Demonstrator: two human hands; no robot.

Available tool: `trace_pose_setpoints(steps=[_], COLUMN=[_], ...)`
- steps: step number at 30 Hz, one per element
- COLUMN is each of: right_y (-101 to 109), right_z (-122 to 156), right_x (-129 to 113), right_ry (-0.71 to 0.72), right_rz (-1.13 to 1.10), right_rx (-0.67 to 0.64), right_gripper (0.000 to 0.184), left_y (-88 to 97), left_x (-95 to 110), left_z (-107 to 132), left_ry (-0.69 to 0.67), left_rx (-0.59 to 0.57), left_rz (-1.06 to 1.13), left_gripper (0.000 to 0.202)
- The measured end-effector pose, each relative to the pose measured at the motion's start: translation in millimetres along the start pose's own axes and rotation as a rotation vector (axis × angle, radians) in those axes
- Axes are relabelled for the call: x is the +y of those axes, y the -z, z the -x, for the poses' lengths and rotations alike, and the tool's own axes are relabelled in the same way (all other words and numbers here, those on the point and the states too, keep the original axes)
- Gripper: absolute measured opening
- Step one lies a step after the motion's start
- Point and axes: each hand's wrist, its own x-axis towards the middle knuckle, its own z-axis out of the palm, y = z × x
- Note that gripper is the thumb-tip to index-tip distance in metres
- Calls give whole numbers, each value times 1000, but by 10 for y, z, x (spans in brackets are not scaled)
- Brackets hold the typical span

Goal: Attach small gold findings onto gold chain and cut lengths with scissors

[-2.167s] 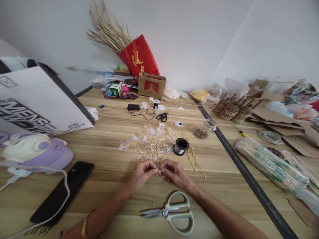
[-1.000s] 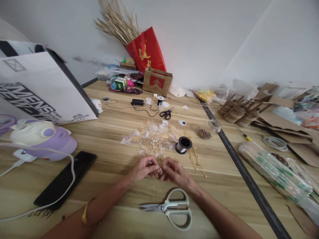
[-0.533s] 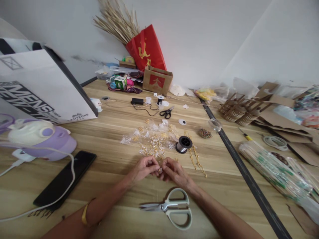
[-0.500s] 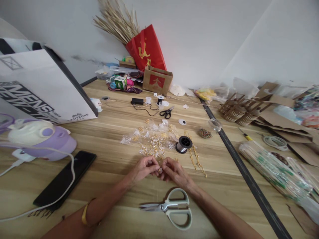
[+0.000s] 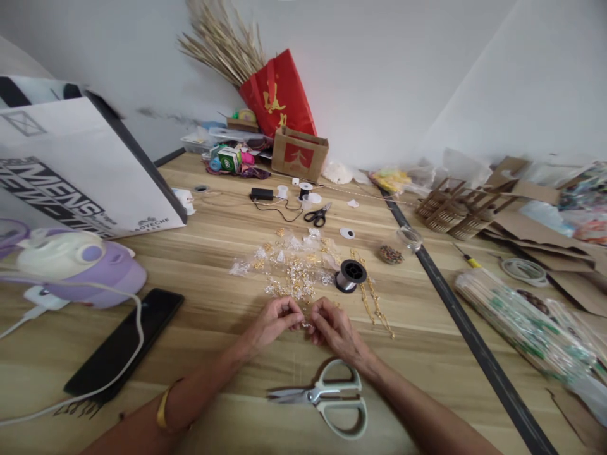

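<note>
My left hand [image 5: 279,319] and my right hand [image 5: 333,327] meet close together over the table, fingertips pinched. A short row of small shiny beads [image 5: 306,325] spans the gap between them; each hand grips one end. A faint thin line seems to hang below, too fine to make out well. Just beyond my fingers lies a loose pile of clear and gold beads [image 5: 296,275]. A black spool of fine wire or line [image 5: 351,274] sits right of the pile, with gold chains [image 5: 374,303] beside it. Pale-handled scissors [image 5: 315,396] rest nearer me, below my hands.
Black scissors [image 5: 317,216] and a small bowl of brown beads [image 5: 391,254] lie farther back. On the left are a phone [image 5: 126,344], a white cable and a purple device [image 5: 95,268]. Packaged sticks [image 5: 521,322] and small baskets [image 5: 450,212] occupy the right.
My fingertips have drawn slightly apart, so more of the bead row shows between them. Everything else on the table stays in place.
</note>
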Motion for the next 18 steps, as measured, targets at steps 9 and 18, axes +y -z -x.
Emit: trace_pose_setpoints(steps=[9, 18], right_y=[-4, 7], right_z=[6, -15], right_x=[6, -8], right_ry=[31, 19], right_rz=[1, 13], right_rx=[13, 46], right_gripper=[30, 33], left_y=[16, 28], left_x=[-31, -39], left_z=[-7, -13], left_ry=[-27, -52], left_rx=[5, 49], left_rz=[-13, -20], left_gripper=[24, 28])
